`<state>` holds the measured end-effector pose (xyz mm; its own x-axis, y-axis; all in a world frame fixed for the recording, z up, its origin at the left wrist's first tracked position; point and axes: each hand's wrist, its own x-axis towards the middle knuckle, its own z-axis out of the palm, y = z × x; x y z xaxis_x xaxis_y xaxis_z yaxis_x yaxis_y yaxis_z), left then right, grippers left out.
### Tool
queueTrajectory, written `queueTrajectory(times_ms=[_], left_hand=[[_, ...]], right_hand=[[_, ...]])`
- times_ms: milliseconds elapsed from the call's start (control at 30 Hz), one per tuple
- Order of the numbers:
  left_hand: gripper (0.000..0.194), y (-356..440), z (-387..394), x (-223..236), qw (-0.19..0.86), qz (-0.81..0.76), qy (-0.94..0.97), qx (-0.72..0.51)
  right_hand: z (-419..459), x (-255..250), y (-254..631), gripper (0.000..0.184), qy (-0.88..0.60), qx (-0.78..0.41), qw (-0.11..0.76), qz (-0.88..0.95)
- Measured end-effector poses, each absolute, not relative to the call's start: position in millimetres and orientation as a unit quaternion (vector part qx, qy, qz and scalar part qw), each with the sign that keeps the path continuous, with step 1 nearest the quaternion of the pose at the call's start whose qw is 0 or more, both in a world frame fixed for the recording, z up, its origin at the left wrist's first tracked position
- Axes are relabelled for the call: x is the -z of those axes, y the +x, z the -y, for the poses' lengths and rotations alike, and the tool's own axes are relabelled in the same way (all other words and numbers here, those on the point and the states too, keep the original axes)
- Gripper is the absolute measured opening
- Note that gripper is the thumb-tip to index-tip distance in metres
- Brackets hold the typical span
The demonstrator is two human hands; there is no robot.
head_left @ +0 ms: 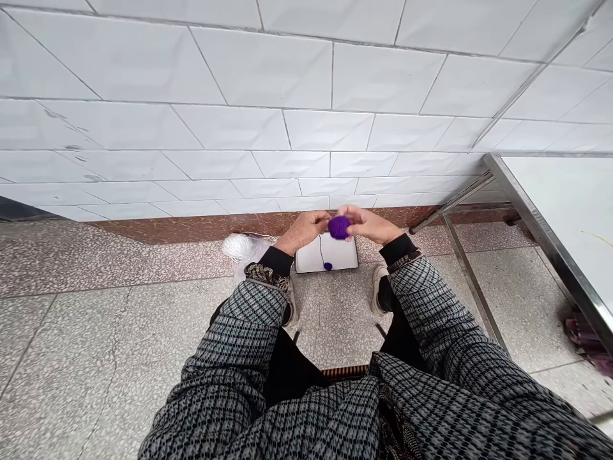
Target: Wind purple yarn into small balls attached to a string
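Note:
My right hand (364,223) is closed around a ball of purple yarn (339,227), held up in front of me. Just left of it, my left hand (309,229) is closed in a pinch with its fingertips close to the ball. From the left fingers a dark purple strand (322,248) hangs down to a second, smaller purple ball (327,266). That small ball lies in a shallow white box or tray (309,259) on the floor, below both hands. The fingertips are too small to show exactly how the strand is gripped.
A clear plastic bag with white contents (242,248) lies on the floor left of the tray. A metal-framed table (550,255) stands on the right, with dark purple material (590,342) beneath it. The tiled wall (287,134) rises ahead. My shoes (378,291) flank the tray.

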<state>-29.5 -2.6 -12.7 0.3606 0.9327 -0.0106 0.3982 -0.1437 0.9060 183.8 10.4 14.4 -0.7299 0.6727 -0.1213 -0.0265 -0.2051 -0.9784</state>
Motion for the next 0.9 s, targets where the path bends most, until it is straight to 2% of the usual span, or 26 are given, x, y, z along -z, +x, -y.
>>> queueTrajectory(times_ms=[133, 233, 333, 500, 633, 800, 900], left_hand=[[0.022, -23.2, 5.2, 12.2, 0.463, -0.445, 0.722, -0.257], [0.022, -20.4, 7.5, 9.5, 0.481, -0.411, 0.745, -0.211], [0.023, -20.1, 8.9, 5.5, 0.487, -0.376, 0.765, -0.189], [0.023, -22.0, 11.8, -2.0, 0.499, -0.339, 0.776, -0.184], [0.024, -24.4, 12.4, -3.2, 0.482, -0.369, 0.756, -0.246], [0.023, -29.1, 7.7, 3.5, 0.466, -0.429, 0.704, -0.32], [0.023, -31.2, 3.7, 9.3, 0.472, -0.441, 0.689, -0.328]], right_hand=[[-21.3, -10.4, 188.6, 0.048, -0.316, -0.696, 0.43, 0.48], [-28.6, -3.2, 189.5, 0.046, -0.374, -0.645, 0.482, 0.46], [-31.6, 2.2, 187.5, 0.048, -0.429, -0.592, 0.488, 0.476], [-30.1, 6.5, 185.5, 0.042, -0.512, -0.489, 0.419, 0.569], [-23.9, 5.7, 184.8, 0.031, -0.529, -0.427, 0.291, 0.673], [-12.8, -5.9, 183.8, 0.032, -0.41, -0.567, 0.128, 0.703], [-9.5, -13.4, 185.7, 0.036, -0.335, -0.672, 0.137, 0.646]])
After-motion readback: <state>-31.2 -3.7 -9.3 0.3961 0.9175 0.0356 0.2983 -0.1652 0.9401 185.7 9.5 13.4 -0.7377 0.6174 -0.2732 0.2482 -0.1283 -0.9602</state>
